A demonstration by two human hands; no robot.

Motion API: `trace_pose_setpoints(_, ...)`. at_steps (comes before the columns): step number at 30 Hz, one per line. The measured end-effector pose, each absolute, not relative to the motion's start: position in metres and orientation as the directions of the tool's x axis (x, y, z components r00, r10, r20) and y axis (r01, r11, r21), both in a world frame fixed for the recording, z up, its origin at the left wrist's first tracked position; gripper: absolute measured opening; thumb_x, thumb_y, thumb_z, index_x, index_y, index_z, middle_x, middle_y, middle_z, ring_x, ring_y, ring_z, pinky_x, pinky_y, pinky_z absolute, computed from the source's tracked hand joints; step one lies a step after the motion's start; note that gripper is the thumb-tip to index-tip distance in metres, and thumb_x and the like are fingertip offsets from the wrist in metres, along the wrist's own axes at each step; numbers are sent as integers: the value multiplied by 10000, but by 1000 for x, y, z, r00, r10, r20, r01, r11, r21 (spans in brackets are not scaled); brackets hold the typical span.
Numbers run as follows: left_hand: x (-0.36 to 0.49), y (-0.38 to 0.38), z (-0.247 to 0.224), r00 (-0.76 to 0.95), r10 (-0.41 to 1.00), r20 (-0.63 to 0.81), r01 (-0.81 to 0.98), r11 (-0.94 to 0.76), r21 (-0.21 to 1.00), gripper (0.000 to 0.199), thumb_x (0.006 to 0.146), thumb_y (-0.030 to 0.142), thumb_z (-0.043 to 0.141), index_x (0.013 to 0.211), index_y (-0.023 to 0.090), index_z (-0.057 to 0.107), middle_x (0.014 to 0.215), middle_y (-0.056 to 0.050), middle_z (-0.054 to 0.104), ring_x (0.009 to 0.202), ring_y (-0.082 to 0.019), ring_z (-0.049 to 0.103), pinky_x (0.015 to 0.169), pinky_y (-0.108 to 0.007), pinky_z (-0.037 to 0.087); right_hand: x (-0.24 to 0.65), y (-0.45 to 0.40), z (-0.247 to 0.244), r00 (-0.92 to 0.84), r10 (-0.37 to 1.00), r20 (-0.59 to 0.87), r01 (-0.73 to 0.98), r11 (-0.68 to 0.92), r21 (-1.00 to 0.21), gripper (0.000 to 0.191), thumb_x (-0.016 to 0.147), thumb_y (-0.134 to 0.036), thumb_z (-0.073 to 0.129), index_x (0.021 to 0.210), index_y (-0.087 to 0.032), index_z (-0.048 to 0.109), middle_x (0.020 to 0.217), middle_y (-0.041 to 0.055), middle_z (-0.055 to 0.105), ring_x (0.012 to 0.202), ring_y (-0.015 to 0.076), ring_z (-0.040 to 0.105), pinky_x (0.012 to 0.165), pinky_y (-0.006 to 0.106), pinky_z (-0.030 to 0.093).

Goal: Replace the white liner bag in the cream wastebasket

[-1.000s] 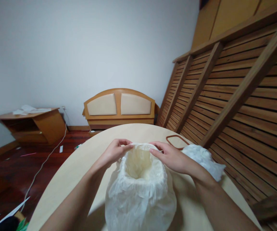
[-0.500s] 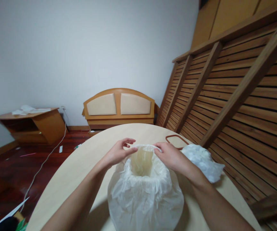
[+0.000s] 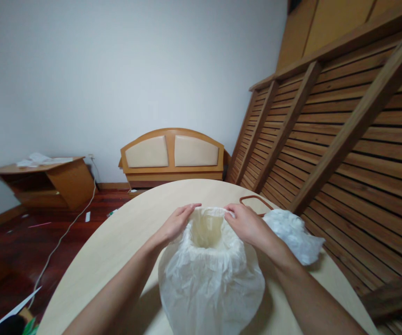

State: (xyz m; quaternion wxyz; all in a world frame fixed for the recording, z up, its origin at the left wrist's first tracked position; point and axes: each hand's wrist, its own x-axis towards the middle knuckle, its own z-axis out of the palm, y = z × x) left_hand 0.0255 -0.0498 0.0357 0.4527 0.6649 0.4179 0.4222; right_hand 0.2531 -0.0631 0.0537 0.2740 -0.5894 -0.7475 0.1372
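Observation:
In front of me on the round table (image 3: 124,246) stands an open bin, its rim and outside draped with a thin white plastic bag (image 3: 211,288). The bag's folded edge bunches around the mouth, and a yellowish inside shows through it. My left hand (image 3: 178,223) pinches the bag at the far left of the rim, fingers closed. At the far right of the rim, my right hand (image 3: 244,223) grips the bag's edge between thumb and fingers. The bin's own body is hidden beneath the plastic.
A bundle of white plastic (image 3: 293,235) lies on the table at right, beside a brown rounded frame (image 3: 257,200). A slatted wooden panel (image 3: 354,153) leans along the right. Behind the table stands a headboard (image 3: 171,163); a low cabinet (image 3: 47,186) is at left.
My left hand has closed from a loose, spread pose onto the rim's edge. The right hand keeps its hold, and the bin's mouth appears slightly shifted.

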Motion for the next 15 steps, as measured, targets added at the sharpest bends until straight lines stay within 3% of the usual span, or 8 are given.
trace_pose_setpoints(4, 23, -54, 36, 288, 909, 302, 135, -351, 927, 709, 926, 662, 453, 1409, 155, 561, 1517, -143, 500, 1420, -288, 445, 1222, -461, 258, 256, -55, 51, -100, 960, 260, 818, 228, -527, 280, 898, -237, 521, 1001, -158, 769, 1029, 145, 776, 992, 263, 713, 870, 302, 480)
trace_pose_setpoints(8, 24, -56, 30, 356, 892, 278, 235, -374, 897, 746, 941, 674, 418, 1495, 176, 453, 1601, -119, 374, 1504, -263, 307, 1265, -454, 147, 262, -47, 47, -68, 964, 255, 812, 202, -548, 289, 891, -215, 505, 989, -147, 769, 1031, 147, 778, 992, 264, 713, 872, 305, 484)
trace_pose_setpoints(11, 25, -55, 27, 349, 899, 264, 300, -375, 877, 782, 927, 672, 460, 1533, 184, 383, 1634, -121, 300, 1524, -275, 254, 1266, -469, 142, 264, -43, 45, -55, 965, 257, 803, 196, -563, 295, 884, -220, 509, 1005, -146, 767, 1045, 151, 776, 1001, 276, 713, 874, 320, 492)
trace_pose_setpoints(15, 23, -58, 29, 338, 862, 378, 276, -475, 836, 777, 938, 634, 486, 1556, 188, 333, 1643, -133, 282, 1520, -297, 257, 1260, -492, 155, 263, -41, 42, -24, 963, 267, 782, 184, -595, 297, 872, -240, 525, 1037, -152, 756, 1034, 145, 777, 991, 288, 718, 853, 346, 509)
